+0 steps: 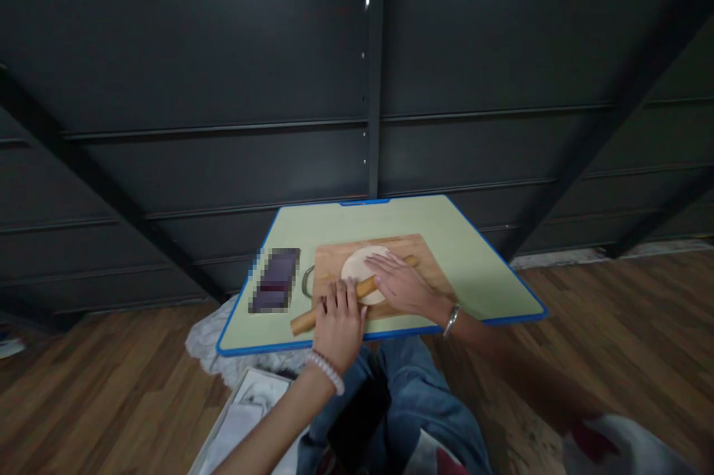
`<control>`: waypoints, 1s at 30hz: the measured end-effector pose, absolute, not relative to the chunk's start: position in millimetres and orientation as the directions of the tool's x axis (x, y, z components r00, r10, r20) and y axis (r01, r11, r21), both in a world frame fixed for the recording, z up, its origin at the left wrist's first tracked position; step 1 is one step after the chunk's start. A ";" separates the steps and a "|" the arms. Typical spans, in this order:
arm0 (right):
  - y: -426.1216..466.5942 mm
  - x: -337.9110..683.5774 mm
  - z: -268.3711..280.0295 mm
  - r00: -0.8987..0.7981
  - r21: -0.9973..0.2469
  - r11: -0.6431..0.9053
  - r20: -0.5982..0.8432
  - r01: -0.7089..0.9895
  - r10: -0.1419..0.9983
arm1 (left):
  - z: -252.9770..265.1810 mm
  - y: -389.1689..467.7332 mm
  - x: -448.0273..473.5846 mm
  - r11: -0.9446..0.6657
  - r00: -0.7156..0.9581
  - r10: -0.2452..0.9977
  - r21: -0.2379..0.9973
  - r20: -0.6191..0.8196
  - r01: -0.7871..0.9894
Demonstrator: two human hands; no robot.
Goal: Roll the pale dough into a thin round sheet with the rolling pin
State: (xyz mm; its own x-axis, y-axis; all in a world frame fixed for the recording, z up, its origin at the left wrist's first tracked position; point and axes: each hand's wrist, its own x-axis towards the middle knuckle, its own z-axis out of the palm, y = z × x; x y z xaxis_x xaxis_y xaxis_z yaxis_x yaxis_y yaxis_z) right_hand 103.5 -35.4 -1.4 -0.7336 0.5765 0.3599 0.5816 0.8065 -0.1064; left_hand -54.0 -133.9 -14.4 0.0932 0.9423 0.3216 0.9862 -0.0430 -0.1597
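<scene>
On a wooden board (330, 261) lies a flat round of dough (357, 264), with a wooden rolling pin (367, 288) slanting across its lower part. My left hand (338, 319) is closed over the rolling pin near its lower left end, with the fingertips curled on top. My right hand (402, 283) lies across the pin towards its upper right end. Its fingers stretch flat past the pin onto the dough, and its palm hides part of the pin. A metal handle (307, 282) stands out from the board's left side.
The board rests on a pale green tabletop with a blue rim (474, 259). A dark, pixelated flat object (275, 282) lies left of the board. Below are my jeans-clad legs (424, 386) and a box of white cloth (245, 415). A dark panelled wall (223, 51) rises behind the table.
</scene>
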 end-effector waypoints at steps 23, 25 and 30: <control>70.3 5.4 7.3 -0.820 -0.232 0.799 0.008 0.555 0.572 | -19.8 -60.9 -112.9 -0.012 0.004 0.975 0.033 0.223 0.999; 77.2 -5.2 9.2 -0.811 -0.231 0.792 0.020 0.565 0.585 | -18.4 -54.1 -119.4 0.036 -0.044 0.984 0.051 0.172 0.998; 83.9 -17.6 9.5 -0.772 -0.244 0.767 0.099 0.593 0.628 | -11.5 -44.6 -126.6 0.129 -0.133 0.990 0.093 0.038 0.987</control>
